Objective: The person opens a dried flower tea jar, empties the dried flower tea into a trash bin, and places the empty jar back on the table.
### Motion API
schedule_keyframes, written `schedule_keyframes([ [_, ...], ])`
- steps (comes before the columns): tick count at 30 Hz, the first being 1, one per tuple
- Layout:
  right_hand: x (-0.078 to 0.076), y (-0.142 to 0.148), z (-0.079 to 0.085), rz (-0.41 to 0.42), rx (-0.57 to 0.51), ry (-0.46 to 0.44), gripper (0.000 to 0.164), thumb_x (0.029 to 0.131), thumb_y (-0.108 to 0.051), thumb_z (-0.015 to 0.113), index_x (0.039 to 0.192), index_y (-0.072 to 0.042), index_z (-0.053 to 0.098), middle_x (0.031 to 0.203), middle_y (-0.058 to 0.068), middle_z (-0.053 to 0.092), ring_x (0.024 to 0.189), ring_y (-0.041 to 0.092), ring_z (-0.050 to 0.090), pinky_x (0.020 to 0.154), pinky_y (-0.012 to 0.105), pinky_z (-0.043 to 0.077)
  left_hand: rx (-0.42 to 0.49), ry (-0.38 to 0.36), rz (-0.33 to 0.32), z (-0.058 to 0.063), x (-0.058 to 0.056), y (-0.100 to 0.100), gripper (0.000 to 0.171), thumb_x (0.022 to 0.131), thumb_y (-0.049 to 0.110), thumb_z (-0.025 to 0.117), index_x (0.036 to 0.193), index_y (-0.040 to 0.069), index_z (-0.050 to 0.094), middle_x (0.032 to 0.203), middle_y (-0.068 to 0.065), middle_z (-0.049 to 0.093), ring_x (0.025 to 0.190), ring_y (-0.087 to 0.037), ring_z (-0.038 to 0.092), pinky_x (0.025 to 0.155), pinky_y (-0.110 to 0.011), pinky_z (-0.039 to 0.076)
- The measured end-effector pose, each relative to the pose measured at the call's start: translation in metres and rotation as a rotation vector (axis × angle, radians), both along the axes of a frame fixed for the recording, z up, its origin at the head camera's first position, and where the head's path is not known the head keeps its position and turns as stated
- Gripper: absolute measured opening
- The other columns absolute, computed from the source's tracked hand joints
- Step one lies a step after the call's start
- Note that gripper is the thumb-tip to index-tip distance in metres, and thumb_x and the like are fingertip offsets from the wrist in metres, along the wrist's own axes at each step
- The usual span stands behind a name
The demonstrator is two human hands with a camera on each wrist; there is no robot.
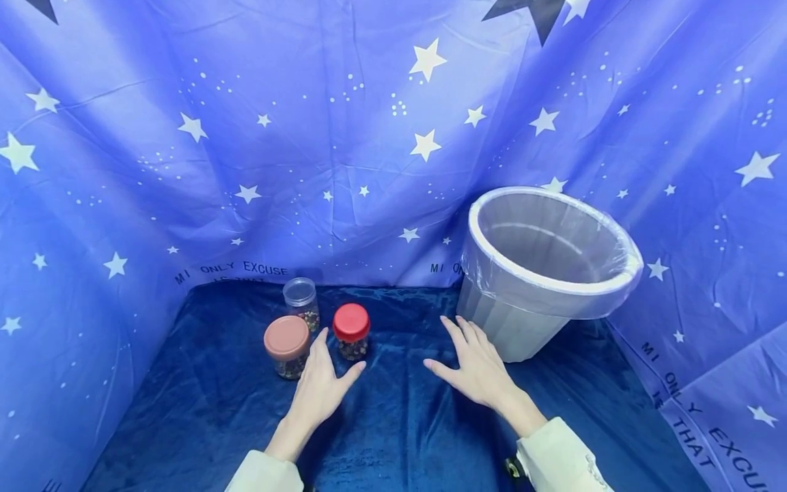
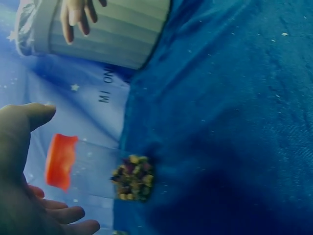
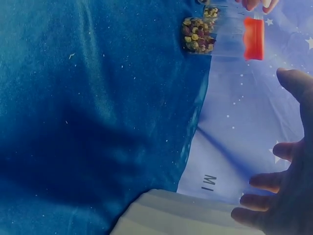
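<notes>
And here the red-lidded jar (image 1: 352, 331) is seen upright, at one o'clock from the left hand (image 1: 322, 384), the nearer one: thumb and fingers held apart, nothing gripped! The right hand (image 1: 477, 369), fingers spread, is held empty between three and four o'clock from the jar.

The cloth (image 1: 393, 417) is deep blue with a paler sheen. Behind its far edge, the curtain (image 1: 344, 150) is violet-blue, patterned with white stars, white dots and black lettering. Toward the cloth's far left corner, the front jar (image 1: 289, 367) has a dusty pink lid (image 1: 286, 336), the back jar (image 1: 300, 294) is see-through, and the right jar (image 1: 353, 350) wears a bright red lid (image 1: 351, 321) above mottled yellow and dark red contents (image 2: 133, 180). Near the far right corner, the bin (image 1: 501, 321) is pale grey with a whitish rim (image 1: 541, 279). Both sleeves (image 1: 266, 473) are cream.
</notes>
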State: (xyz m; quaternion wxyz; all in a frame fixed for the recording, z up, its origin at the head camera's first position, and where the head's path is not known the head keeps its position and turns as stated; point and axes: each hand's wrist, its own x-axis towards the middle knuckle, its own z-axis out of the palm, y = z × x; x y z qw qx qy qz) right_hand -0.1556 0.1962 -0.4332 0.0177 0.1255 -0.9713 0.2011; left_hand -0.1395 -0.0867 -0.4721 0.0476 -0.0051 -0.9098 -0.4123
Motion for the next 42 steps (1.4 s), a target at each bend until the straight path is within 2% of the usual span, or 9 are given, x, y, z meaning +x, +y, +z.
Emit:
schedule_keyframes([
  [3,-0.003,0.000,-0.001,0.045,-0.018,0.015,0.083,0.089,-0.060,0.059,0.153,-0.014,0.034,0.154,0.021,0.039,0.142,0.043,0.036,0.109,0.065,0.033,0.029,-0.010,0.019,-0.008,-0.003,0.002,0.095,0.088,0.045,0.068,0.152,-0.005,0.020,0.154,-0.029,0.031,0.143,-0.044,0.035,0.113,-0.058,0.033],
  [7,-0.008,0.000,-0.003,0.121,-0.042,0.003,0.077,0.091,-0.055,0.061,0.151,-0.012,0.038,0.151,0.015,0.046,0.140,0.037,0.041,0.110,0.058,0.037,0.012,-0.017,0.032,-0.016,-0.006,0.005,0.093,0.087,0.041,0.070,0.150,-0.007,0.022,0.150,-0.031,0.036,0.138,-0.045,0.041,0.110,-0.057,0.037],
  [16,-0.023,-0.008,-0.007,0.156,-0.161,-0.195,0.076,0.091,-0.055,0.061,0.151,-0.016,0.037,0.154,0.011,0.042,0.143,0.035,0.038,0.113,0.058,0.033,0.087,-0.134,0.051,-0.022,-0.020,0.009,0.097,0.084,0.037,0.073,0.150,-0.010,0.020,0.151,-0.035,0.033,0.140,-0.049,0.036,0.111,-0.061,0.032],
  [22,-0.042,-0.022,-0.008,0.143,-0.166,-0.274,0.079,0.090,-0.057,0.061,0.152,-0.015,0.036,0.157,0.012,0.038,0.146,0.037,0.033,0.115,0.061,0.029,0.078,-0.134,0.068,-0.030,-0.029,0.012,0.095,0.081,0.035,0.076,0.149,-0.007,0.024,0.145,-0.032,0.040,0.136,-0.049,0.040,0.108,-0.062,0.035],
  [30,-0.050,-0.024,-0.003,0.141,-0.107,-0.279,0.082,0.089,-0.057,0.062,0.153,-0.013,0.035,0.157,0.015,0.037,0.147,0.039,0.031,0.116,0.061,0.027,0.045,-0.148,0.110,-0.034,-0.033,0.019,0.093,0.079,0.036,0.077,0.146,-0.006,0.029,0.140,-0.031,0.045,0.130,-0.048,0.045,0.104,-0.060,0.038],
  [36,-0.052,-0.016,-0.001,0.164,-0.071,-0.226,0.082,0.088,-0.055,0.064,0.151,-0.011,0.037,0.154,0.016,0.041,0.143,0.037,0.038,0.115,0.057,0.031,0.089,-0.090,0.134,-0.037,-0.041,0.018,0.090,0.077,0.033,0.081,0.142,-0.005,0.032,0.135,-0.031,0.047,0.124,-0.048,0.050,0.101,-0.059,0.041],
  [42,-0.050,-0.009,-0.004,0.224,0.055,-0.147,0.085,0.083,-0.055,0.068,0.149,-0.010,0.040,0.149,0.017,0.046,0.136,0.039,0.045,0.111,0.055,0.038,0.146,-0.038,0.121,-0.041,-0.052,0.019,0.092,0.074,0.028,0.084,0.141,-0.003,0.029,0.136,-0.029,0.048,0.126,-0.045,0.051,0.103,-0.057,0.041],
])
